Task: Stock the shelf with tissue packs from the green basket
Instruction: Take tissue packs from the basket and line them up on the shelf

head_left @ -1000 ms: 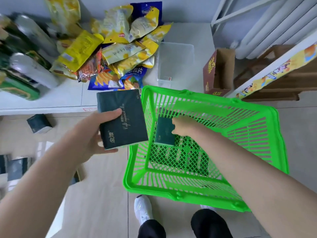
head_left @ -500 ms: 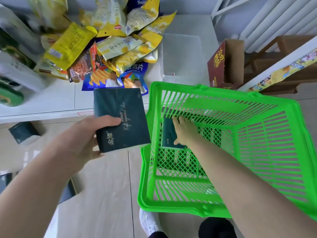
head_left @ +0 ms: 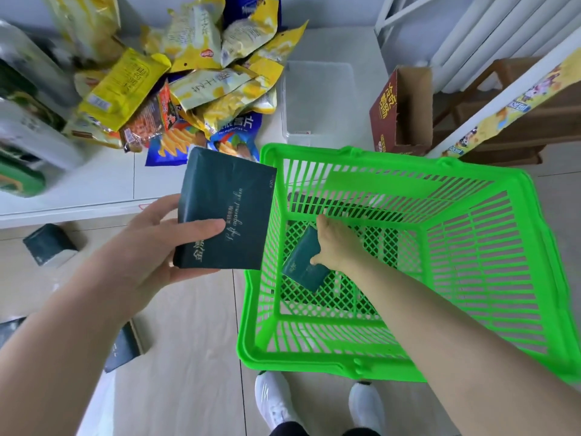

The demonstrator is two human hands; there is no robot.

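The right hand (head_left: 336, 243) reaches down inside the green basket (head_left: 393, 155), fingers curled round a small tissue pack (head_left: 301, 269) tilted above its floor. The left hand (head_left: 141, 253) holds a large tissue pack (head_left: 226, 212), thumb across its face, just left of the basket, before the shelf (head_left: 94, 187) of snack bags (head_left: 188, 73).

Pale tiled floor (head_left: 195, 357), white ribbed radiator (head_left: 490, 36) top right, brown wooden frame (head_left: 503, 152) below, soft daylight

The person wears white sneakers (head_left: 276, 399) and black trousers (head_left: 287, 430), with both forearms (head_left: 456, 335) bare.
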